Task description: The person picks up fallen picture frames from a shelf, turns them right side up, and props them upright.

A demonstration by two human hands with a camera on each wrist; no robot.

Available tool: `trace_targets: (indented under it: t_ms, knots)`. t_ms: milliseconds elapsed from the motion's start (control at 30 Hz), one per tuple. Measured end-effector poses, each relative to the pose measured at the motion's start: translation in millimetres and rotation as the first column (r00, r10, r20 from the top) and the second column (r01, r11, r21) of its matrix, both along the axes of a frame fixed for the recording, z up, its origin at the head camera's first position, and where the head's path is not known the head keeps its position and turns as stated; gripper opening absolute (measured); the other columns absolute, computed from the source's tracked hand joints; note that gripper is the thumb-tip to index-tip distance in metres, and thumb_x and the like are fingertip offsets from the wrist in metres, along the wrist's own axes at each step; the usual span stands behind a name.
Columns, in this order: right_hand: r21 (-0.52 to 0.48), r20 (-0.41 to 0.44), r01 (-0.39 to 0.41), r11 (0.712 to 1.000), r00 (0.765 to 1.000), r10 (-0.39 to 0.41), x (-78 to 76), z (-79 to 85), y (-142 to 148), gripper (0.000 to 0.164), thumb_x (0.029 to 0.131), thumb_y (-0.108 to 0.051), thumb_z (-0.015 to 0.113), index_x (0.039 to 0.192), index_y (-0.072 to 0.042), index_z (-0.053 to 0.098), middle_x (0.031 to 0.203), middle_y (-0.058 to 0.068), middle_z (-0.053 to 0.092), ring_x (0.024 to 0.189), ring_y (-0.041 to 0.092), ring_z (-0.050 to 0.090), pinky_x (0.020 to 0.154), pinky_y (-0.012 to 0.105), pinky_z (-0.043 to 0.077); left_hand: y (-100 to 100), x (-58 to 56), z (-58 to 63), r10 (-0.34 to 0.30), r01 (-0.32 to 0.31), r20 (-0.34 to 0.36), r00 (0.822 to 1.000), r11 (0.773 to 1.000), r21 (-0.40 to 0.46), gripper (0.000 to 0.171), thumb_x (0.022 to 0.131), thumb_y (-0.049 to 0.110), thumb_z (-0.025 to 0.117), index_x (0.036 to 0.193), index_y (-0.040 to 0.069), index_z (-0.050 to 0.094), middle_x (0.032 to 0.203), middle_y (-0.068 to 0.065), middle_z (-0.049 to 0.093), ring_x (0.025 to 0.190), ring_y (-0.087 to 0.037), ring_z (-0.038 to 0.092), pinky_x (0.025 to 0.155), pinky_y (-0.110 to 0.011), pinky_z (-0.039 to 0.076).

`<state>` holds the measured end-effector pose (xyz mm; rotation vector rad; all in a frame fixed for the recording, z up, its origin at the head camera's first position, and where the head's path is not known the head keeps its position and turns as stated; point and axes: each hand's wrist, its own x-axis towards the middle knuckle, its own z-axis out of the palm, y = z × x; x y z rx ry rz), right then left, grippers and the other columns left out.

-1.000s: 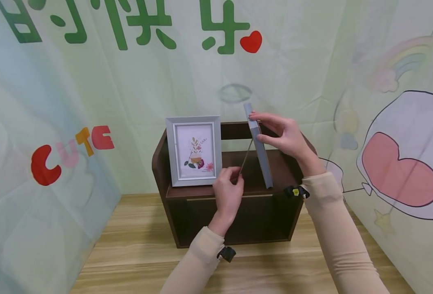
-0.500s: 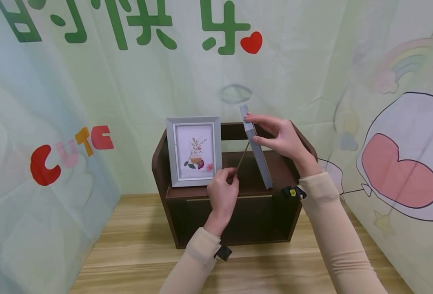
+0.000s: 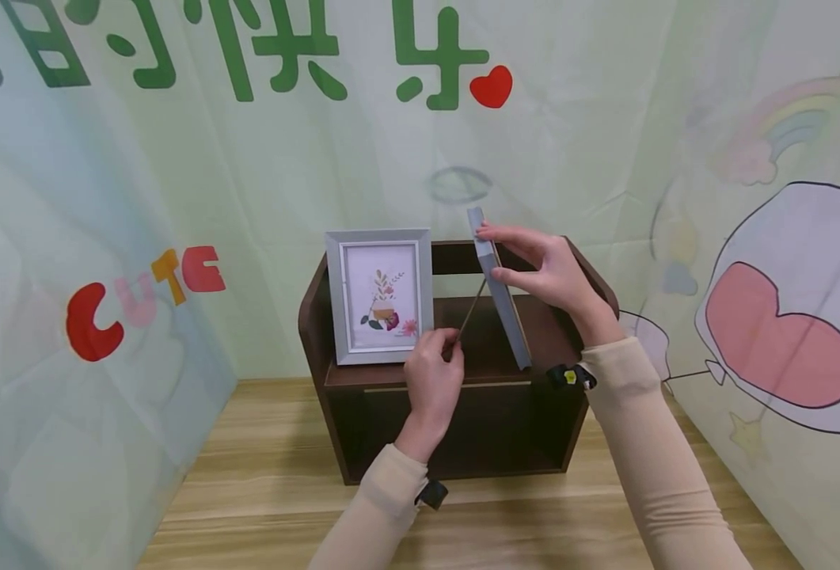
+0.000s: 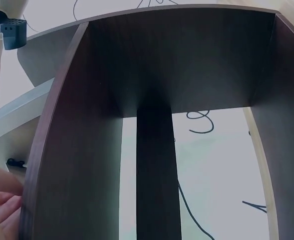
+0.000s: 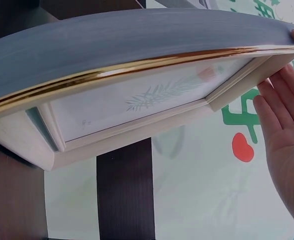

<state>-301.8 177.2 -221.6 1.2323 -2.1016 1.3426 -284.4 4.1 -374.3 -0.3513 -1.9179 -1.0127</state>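
On the upper deck of a dark brown two-tier shelf (image 3: 317,340), a grey-blue photo frame (image 3: 507,313) stands edge-on, its top tilted left. My right hand (image 3: 555,265) pinches its upper part between thumb and fingers. In the right wrist view, the same frame (image 5: 137,37) shows a gold inner line and a pale leaf print facing right. A thin brown support leg (image 3: 473,307) slants out from the frame's left side, its lower end pinched by my left hand (image 3: 435,376). The left wrist view shows only some fingers (image 4: 7,207) behind the shelf board.
Another grey-blue photo frame (image 3: 416,317) with a flower print stands upright on the shelf's left half. The shelf sits on a wood-grain table (image 3: 248,459). A printed cloth backdrop (image 3: 263,182) rises close behind and along both sides.
The top of the right frame has tipped a little left, the right hand with it. My left hand has shifted left, swinging the leg farther out. In the last half second both hands stay nearly still.
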Motion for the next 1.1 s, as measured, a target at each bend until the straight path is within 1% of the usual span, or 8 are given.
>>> trace_targets:
  t_ms: [300,500,633,733,800,900,1000,1100]
  knots:
    - [0.001,0.007,-0.003,1.0,1.0,0.002,-3.5,-3.6,4,0.047,0.082,0.006,0.067,0.127,0.008,0.054,0.134,0.024,0.053,0.13,0.027,0.047,0.11,0.035,0.036,2,0.8,0.0,-0.037,0.036,0.022,0.999,0.999,0.015,0.006,0.081,0.004,0.072,0.088,0.002,0.071,0.082,-0.008,0.066,0.073,-0.018,0.065,0.069,-0.029,0.057]
    - [-0.066,0.062,-0.019,0.998,0.998,0.023,-20.7,-15.8,14,0.048,0.083,0.007,0.066,0.13,0.004,0.054,0.135,0.019,0.054,0.128,0.021,0.05,0.109,0.028,0.037,4,4.7,4.6,-0.043,0.043,-0.012,0.999,0.999,0.031,0.017,0.078,0.005,0.075,0.094,0.002,0.07,0.088,-0.009,0.067,0.078,-0.02,0.066,0.073,-0.03,0.058]
    - [-0.103,0.12,0.027,0.994,0.993,-0.015,-27.4,-22.8,19,0.044,0.087,0.003,0.063,0.13,0.002,0.054,0.134,0.017,0.055,0.122,0.014,0.056,0.1,0.023,0.045,7,9.9,11.5,-0.06,0.063,-0.05,0.997,0.996,0.063,0.024,0.079,0.01,0.077,0.1,0.002,0.07,0.092,-0.008,0.066,0.082,-0.02,0.066,0.075,-0.029,0.057]
    - [-0.065,0.135,0.109,0.992,0.986,-0.1,-32.8,-27.6,23,0.042,0.09,-0.001,0.06,0.131,-0.001,0.054,0.133,0.016,0.056,0.118,0.015,0.058,0.093,0.02,0.049,11,14.0,16.5,-0.082,0.091,-0.091,0.992,0.991,0.096,0.025,0.079,0.014,0.077,0.1,0.003,0.07,0.091,-0.009,0.065,0.081,-0.02,0.065,0.074,-0.029,0.057]
    - [-0.021,0.132,0.168,0.986,0.978,-0.164,-37.4,-31.0,24,0.042,0.091,-0.002,0.059,0.132,0.0,0.053,0.133,0.017,0.056,0.119,0.022,0.058,0.095,0.022,0.049,14,16.5,19.6,-0.097,0.111,-0.119,0.988,0.987,0.116,0.025,0.08,0.017,0.076,0.1,0.003,0.071,0.09,-0.009,0.065,0.081,-0.02,0.065,0.072,-0.028,0.057]
    - [0.049,0.141,0.227,0.973,0.963,-0.231,-45.7,-36.5,26,0.043,0.091,-0.003,0.059,0.133,0.0,0.051,0.134,0.019,0.055,0.122,0.03,0.054,0.101,0.033,0.046,19,19.1,22.8,-0.118,0.138,-0.15,0.982,0.981,0.135,0.026,0.08,0.018,0.077,0.1,0.004,0.071,0.09,-0.009,0.065,0.081,-0.02,0.065,0.072,-0.027,0.057]
    - [0.1,0.179,0.253,0.962,0.947,-0.268,-51.5,-40.3,28,0.045,0.091,-0.007,0.061,0.134,-0.001,0.051,0.135,0.018,0.054,0.125,0.031,0.052,0.103,0.043,0.043,25,20.8,24.8,-0.134,0.158,-0.161,0.978,0.976,0.148,0.026,0.08,0.018,0.077,0.101,0.004,0.071,0.091,-0.008,0.065,0.082,-0.018,0.064,0.073,-0.024,0.056]
    - [0.141,0.22,0.271,0.952,0.929,-0.297,-56.5,-42.6,28,0.046,0.091,-0.011,0.062,0.134,-0.002,0.051,0.136,0.017,0.053,0.126,0.03,0.051,0.103,0.045,0.043,31,21.9,26.4,-0.145,0.17,-0.157,0.977,0.972,0.16,0.027,0.08,0.018,0.076,0.101,0.004,0.07,0.092,-0.007,0.065,0.084,-0.016,0.063,0.075,-0.022,0.055]
